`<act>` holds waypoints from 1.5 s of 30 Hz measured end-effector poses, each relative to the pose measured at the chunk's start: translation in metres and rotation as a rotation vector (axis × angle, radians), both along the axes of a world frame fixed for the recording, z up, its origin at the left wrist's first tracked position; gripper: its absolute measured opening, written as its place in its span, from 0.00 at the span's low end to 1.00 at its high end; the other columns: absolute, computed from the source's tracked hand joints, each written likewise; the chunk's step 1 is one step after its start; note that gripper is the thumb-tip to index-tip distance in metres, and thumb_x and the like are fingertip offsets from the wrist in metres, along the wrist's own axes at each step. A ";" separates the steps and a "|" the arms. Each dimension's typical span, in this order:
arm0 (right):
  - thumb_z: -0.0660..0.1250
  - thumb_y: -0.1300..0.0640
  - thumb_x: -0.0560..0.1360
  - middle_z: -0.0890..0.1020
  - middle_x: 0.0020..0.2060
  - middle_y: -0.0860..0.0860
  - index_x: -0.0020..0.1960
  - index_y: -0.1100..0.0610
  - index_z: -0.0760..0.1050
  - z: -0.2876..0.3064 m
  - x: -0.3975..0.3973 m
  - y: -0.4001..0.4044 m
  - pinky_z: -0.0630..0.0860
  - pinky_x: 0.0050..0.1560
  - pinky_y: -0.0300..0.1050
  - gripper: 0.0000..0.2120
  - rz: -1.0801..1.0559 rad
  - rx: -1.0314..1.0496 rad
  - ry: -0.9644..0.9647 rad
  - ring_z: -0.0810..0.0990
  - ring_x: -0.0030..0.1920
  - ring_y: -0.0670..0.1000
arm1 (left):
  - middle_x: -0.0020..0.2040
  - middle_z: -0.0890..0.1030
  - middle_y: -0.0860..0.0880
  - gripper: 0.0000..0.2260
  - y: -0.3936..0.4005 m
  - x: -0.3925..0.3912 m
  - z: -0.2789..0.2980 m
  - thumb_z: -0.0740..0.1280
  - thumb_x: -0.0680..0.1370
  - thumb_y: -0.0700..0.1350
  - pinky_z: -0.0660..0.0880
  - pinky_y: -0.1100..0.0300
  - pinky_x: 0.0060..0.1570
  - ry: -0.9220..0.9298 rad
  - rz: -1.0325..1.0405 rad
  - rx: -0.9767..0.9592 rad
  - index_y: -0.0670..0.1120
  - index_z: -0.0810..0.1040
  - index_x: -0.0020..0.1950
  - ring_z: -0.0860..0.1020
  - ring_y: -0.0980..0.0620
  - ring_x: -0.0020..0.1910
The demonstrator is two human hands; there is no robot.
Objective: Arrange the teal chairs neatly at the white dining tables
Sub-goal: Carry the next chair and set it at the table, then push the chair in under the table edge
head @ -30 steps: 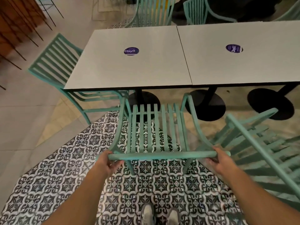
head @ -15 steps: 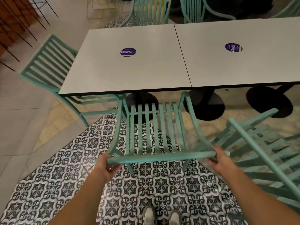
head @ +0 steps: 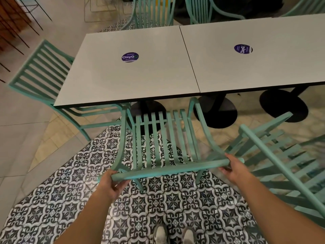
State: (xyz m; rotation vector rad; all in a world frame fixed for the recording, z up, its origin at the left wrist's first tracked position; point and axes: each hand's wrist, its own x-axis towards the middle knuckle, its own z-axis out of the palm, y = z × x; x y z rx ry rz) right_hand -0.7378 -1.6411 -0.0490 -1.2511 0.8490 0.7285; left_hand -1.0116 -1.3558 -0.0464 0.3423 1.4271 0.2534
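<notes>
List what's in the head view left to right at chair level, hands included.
Chair at the table's end → left hand → held chair → right hand → angled chair.

Dim, warm indoor light, soft glare on the white tabletops (head: 133, 80), wide-angle bending and blur toward the edges.
</notes>
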 end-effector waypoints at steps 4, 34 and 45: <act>0.68 0.59 0.76 0.78 0.55 0.60 0.59 0.61 0.74 -0.002 0.001 -0.001 0.82 0.33 0.50 0.13 0.031 -0.011 0.003 0.80 0.49 0.58 | 0.57 0.78 0.35 0.13 0.001 -0.002 -0.003 0.64 0.78 0.42 0.81 0.46 0.32 0.000 0.007 -0.008 0.40 0.72 0.62 0.81 0.38 0.50; 0.67 0.47 0.76 0.74 0.63 0.52 0.69 0.56 0.68 0.062 -0.056 -0.186 0.70 0.65 0.54 0.25 0.611 -1.200 -0.962 0.70 0.64 0.55 | 0.70 0.71 0.50 0.25 -0.156 0.201 0.060 0.61 0.79 0.56 0.63 0.51 0.70 -0.020 -2.022 1.917 0.49 0.66 0.74 0.68 0.49 0.69; 0.60 0.42 0.78 0.65 0.73 0.51 0.76 0.52 0.58 0.048 -0.031 -0.306 0.61 0.72 0.52 0.30 0.891 -1.308 -0.705 0.60 0.73 0.54 | 0.66 0.72 0.48 0.22 -0.334 0.312 0.065 0.59 0.79 0.57 0.66 0.50 0.64 -0.169 -2.491 2.207 0.49 0.68 0.70 0.69 0.46 0.66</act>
